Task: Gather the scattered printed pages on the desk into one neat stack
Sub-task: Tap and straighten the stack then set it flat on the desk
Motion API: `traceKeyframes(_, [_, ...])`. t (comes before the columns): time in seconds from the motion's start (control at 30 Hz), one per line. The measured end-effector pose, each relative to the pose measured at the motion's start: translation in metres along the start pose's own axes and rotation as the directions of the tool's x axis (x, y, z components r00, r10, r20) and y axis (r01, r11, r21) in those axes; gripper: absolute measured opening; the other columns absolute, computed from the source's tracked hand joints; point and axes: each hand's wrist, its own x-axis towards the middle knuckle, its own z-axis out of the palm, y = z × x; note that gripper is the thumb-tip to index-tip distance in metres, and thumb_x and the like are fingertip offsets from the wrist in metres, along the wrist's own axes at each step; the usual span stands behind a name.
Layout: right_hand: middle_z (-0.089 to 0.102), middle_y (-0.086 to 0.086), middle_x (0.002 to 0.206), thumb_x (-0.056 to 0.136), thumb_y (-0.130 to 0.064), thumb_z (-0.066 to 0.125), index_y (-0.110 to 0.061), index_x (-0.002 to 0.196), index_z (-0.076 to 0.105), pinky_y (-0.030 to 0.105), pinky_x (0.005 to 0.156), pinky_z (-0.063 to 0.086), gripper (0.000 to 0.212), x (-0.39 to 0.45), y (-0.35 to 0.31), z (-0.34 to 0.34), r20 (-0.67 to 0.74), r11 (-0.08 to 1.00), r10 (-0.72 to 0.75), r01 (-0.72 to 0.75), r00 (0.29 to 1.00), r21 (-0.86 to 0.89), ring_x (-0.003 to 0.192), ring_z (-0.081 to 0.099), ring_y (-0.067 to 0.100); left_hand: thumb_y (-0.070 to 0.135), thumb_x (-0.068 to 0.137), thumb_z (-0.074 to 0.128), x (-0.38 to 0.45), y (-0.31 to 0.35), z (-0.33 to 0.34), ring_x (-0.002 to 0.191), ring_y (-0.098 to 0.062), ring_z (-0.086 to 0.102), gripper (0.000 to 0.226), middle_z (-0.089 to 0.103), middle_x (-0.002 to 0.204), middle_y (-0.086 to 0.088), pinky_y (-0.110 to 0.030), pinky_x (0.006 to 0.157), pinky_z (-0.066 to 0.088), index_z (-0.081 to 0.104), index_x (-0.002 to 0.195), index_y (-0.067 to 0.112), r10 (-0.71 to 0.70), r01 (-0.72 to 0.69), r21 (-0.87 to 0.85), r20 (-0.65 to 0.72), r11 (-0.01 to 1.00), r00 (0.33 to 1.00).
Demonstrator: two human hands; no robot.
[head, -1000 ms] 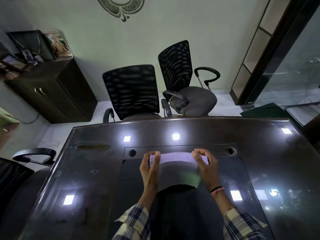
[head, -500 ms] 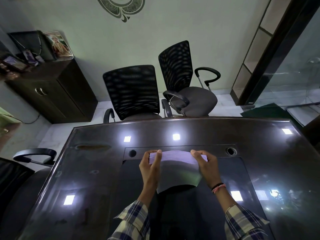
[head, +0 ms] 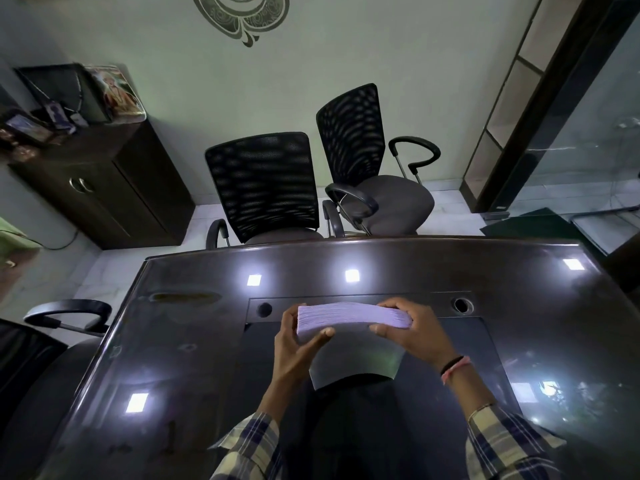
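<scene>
Pages (head: 353, 317) sit in one thick stack that I hold up on its edge above the dark desk (head: 536, 341). My left hand (head: 294, 344) grips one end, my right hand (head: 412, 332) grips the other end.

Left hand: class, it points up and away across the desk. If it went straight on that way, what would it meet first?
The left hand already grips the stack, so that blocks it first. Past the stack, probably bare desk near the round hole; depth is unclear.
</scene>
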Motion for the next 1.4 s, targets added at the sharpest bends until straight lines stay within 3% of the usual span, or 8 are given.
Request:
traceKeyframes(0.1, [0.071,-0.012,0.083,0.074,-0.047,0.08,-0.026,0.093,0.072,0.037,0.075,0.055,0.029,0.02,-0.014,-0.008,0.158,0.955,-0.055,0.098,0.986,-0.281,0.077,0.066,0.011,0.03,0.067,0.098,0.001,-0.001,-0.001,0.101,-0.004,0.071,0.067,0.075,0.11,0.01,-0.018,0.08,0.055,0.063,0.123,0.021,-0.006,0.006,0.036,-0.002,0.999,1.0])
traceKeyframes(0.27, [0.07,0.0,0.102,0.078,-0.05,0.068,-0.027,0.101,0.067,0.032,0.074,0.045,0.033,0.051,-0.056,0.014,0.394,0.672,0.028,0.274,0.919,-0.688,0.096,0.063,0.025,0.02,0.068,0.098,0.001,-0.004,0.003,0.096,-0.003,0.072,0.061,0.076,0.107,0.011,-0.02,0.076,0.058,0.066,0.119,0.026,-0.023,0.025,0.062,-0.031,0.998,0.999])
traceKeyframes(0.67, [0.072,0.006,0.096,0.082,-0.013,0.063,-0.02,0.091,0.069,0.031,0.071,0.038,0.013,0.057,-0.091,0.064,0.56,0.633,-0.081,0.477,0.825,-0.61,0.094,0.064,0.03,0.016,0.077,0.089,-0.003,-0.017,-0.003,0.067,0.004,0.066,0.028,0.074,0.075,0.014,-0.015,0.058,0.052,0.067,0.089,0.026,-0.151,0.137,0.18,0.065,0.974,0.986])
traceKeyframes(0.9, [0.069,-0.014,0.068,0.082,-0.012,0.084,-0.021,0.078,0.076,0.018,0.067,0.048,0.013,0.051,-0.058,-0.017,0.34,0.978,-0.184,0.206,0.922,-0.028,0.065,0.06,-0.004,0.027,0.064,0.095,0.008,-0.059,-0.055,0.063,0.004,0.052,0.027,0.061,0.065,0.016,-0.02,0.058,0.042,0.069,0.072,0.023,-0.218,0.175,0.282,0.131,0.943,0.967])
traceKeyframes(1.03, [0.08,0.001,0.093,0.083,-0.006,0.08,-0.008,0.104,0.08,0.02,0.075,0.055,0.021,0.036,-0.03,-0.041,0.184,0.974,-0.111,0.07,0.977,0.217,0.085,0.074,0.012,0.026,0.057,0.093,0.014,-0.053,-0.066,0.085,-0.017,0.071,0.043,0.078,0.087,-0.001,-0.029,0.074,0.057,0.078,0.093,0.01,-0.275,0.278,-0.013,0.111,0.96,0.955])
traceKeyframes(1.13, [0.071,-0.008,0.075,0.081,-0.009,0.083,-0.018,0.081,0.08,0.021,0.066,0.048,0.009,0.027,-0.006,-0.024,0.037,0.952,0.017,-0.027,0.999,0.306,0.069,0.061,0.006,0.015,0.067,0.09,0.013,-0.04,-0.042,0.091,-0.02,0.075,0.037,0.08,0.096,-0.01,-0.032,0.079,0.06,0.079,0.101,0.007,-0.283,0.282,-0.173,0.019,0.944,0.959])
traceKeyframes(1.23, [0.04,-0.008,0.057,0.083,-0.006,0.082,-0.018,0.057,0.052,0.019,0.051,0.029,0.042,0.013,0.013,0.01,-0.241,0.939,0.16,-0.072,0.957,0.337,0.055,0.032,0.006,0.005,0.077,0.086,0.017,-0.028,-0.01,0.082,-0.016,0.074,0.022,0.079,0.089,-0.003,-0.024,0.068,0.057,0.077,0.097,0.011,-0.285,0.256,-0.154,-0.219,0.954,0.933])
traceKeyframes(1.4, [0.055,-0.009,0.061,0.086,0.001,0.077,0.0,0.078,0.067,0.016,0.053,0.041,0.013,-0.012,0.035,0.046,-0.367,0.864,0.315,-0.104,0.875,0.493,0.058,0.046,0.004,0.004,0.079,0.083,0.005,-0.015,0.027,0.069,-0.011,0.064,0.022,0.07,0.079,0.002,-0.019,0.056,0.052,0.065,0.087,0.014,-0.18,0.162,-0.079,-0.373,0.984,0.91])
